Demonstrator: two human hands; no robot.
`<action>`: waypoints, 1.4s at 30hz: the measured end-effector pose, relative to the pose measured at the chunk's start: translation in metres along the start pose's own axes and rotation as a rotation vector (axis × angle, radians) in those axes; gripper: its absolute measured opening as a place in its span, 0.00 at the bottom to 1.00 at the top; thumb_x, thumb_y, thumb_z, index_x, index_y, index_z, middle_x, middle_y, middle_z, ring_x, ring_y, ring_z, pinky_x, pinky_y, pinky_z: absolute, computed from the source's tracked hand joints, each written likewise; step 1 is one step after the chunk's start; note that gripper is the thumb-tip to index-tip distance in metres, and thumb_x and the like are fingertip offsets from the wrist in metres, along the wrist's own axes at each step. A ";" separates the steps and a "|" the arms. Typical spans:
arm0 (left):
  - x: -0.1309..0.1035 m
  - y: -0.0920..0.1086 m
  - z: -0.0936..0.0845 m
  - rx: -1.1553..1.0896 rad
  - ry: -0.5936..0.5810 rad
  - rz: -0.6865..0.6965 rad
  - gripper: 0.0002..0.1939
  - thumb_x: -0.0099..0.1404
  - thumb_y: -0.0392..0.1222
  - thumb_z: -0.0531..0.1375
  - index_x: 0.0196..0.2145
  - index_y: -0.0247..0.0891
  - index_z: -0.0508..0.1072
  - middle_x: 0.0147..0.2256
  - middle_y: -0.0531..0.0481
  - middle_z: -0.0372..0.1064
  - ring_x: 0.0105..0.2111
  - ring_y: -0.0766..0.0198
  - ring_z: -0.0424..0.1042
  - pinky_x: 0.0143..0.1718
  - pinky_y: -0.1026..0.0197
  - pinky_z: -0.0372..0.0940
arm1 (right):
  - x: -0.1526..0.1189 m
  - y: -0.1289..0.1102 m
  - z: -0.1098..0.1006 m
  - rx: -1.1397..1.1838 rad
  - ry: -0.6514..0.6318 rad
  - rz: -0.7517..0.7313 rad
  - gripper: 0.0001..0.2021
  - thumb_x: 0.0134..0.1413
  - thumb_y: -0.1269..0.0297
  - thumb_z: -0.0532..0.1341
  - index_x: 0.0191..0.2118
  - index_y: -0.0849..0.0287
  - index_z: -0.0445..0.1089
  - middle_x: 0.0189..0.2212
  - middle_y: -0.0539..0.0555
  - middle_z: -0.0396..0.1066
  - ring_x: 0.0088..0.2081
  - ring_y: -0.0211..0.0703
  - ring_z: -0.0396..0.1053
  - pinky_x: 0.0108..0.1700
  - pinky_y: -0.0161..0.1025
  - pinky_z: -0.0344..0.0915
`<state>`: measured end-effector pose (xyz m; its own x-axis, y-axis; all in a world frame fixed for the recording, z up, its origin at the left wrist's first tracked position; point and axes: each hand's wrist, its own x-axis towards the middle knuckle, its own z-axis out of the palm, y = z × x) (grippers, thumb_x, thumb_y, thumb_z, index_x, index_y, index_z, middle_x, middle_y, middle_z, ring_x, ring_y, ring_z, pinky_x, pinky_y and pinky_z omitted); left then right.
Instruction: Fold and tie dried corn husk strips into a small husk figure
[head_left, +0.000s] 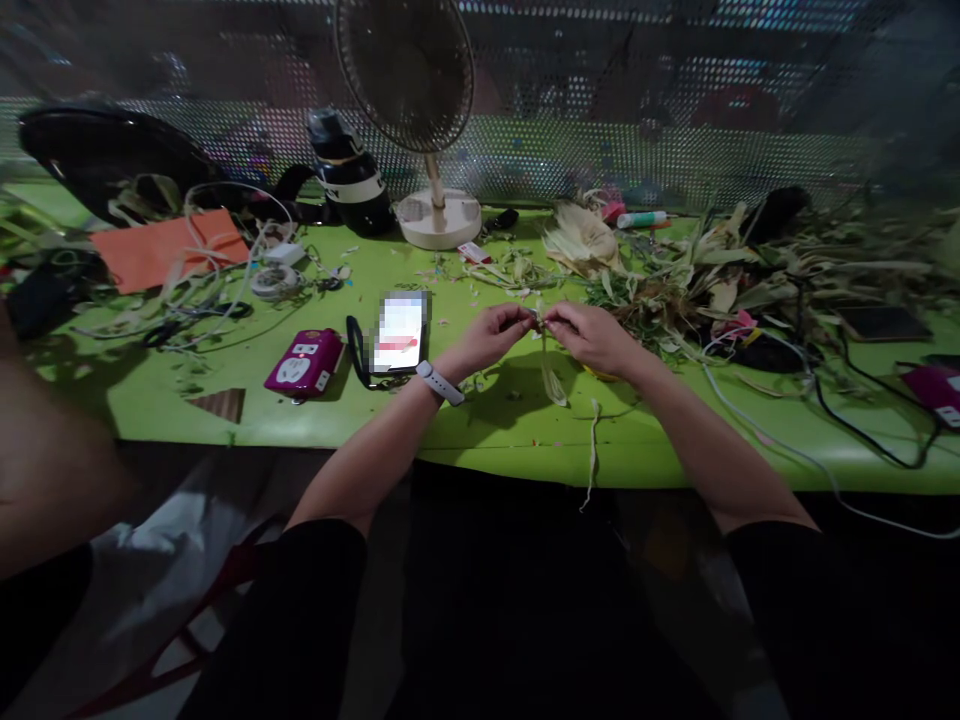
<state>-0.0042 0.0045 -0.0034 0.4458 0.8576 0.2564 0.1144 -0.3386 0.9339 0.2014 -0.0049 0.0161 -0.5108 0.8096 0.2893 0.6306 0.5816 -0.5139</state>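
My left hand [496, 338] and my right hand [589, 338] meet over the green table, fingertips pinched close together. Between them they grip a pale corn husk strip [553, 378], which hangs down from the fingertips toward the table. Its upper end is mostly hidden by my fingers. A thin twisted husk strip [592, 450] lies just below my right hand and droops over the table's front edge. Something yellow shows partly beneath my right wrist. A lit phone [400, 335] stands left of my left hand.
Dried husks [675, 290] are heaped on the right, with cables nearby. A fan [439, 218] and a dark bottle [356, 185] stand at the back. A purple box [304, 362] and an orange sheet [165, 250] lie left. Another person's arm [52, 450] is at far left.
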 end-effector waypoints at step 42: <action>0.001 -0.005 -0.003 -0.122 -0.048 -0.089 0.17 0.57 0.50 0.69 0.36 0.32 0.77 0.30 0.49 0.73 0.29 0.70 0.67 0.32 0.65 0.61 | -0.001 0.001 -0.001 -0.044 0.070 -0.094 0.06 0.63 0.66 0.58 0.39 0.60 0.71 0.31 0.56 0.75 0.30 0.42 0.67 0.34 0.38 0.58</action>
<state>-0.0069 0.0085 -0.0065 0.4812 0.8615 0.1619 0.0478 -0.2103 0.9765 0.2026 -0.0049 0.0161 -0.5279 0.7542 0.3906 0.6081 0.6567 -0.4462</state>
